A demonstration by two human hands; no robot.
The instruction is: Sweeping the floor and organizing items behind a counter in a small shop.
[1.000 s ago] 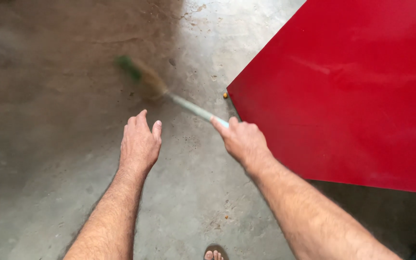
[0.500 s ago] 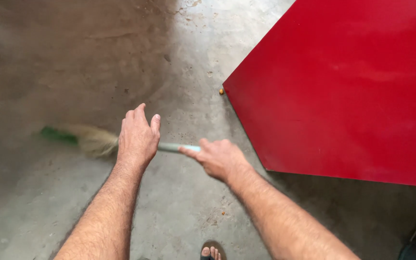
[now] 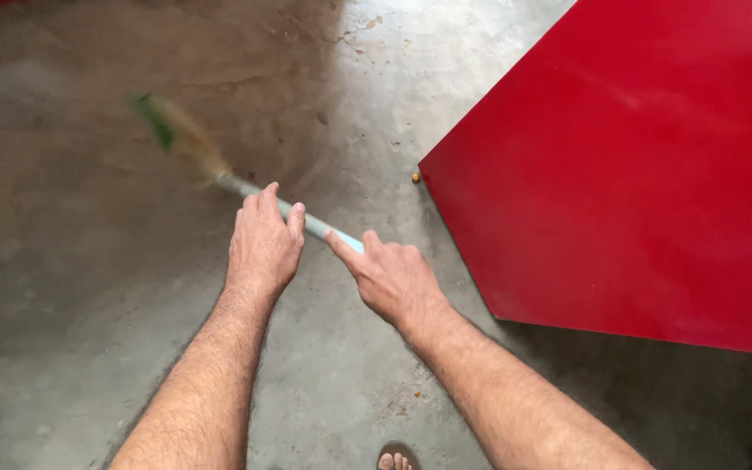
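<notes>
A broom with a pale green handle (image 3: 317, 229) and a blurred straw head (image 3: 177, 137) with a green band points away to the upper left over the concrete floor. My right hand (image 3: 391, 280) is shut on the near end of the handle, forefinger stretched along it. My left hand (image 3: 263, 248) lies flat above the handle with its fingers extended; the handle passes beneath its fingertips, and it does not seem to grip it.
A large flat red panel (image 3: 637, 174) fills the right side, its corner close to my right hand. A small orange bit (image 3: 415, 177) lies by its edge. My toes in a sandal (image 3: 396, 458) show at the bottom. The grey concrete floor (image 3: 71, 287) is stained and dusty.
The broom head swung from the upper middle down to the left, and has now swept back up and away. My right hand turned with the handle; my left hand stayed flat above it.
</notes>
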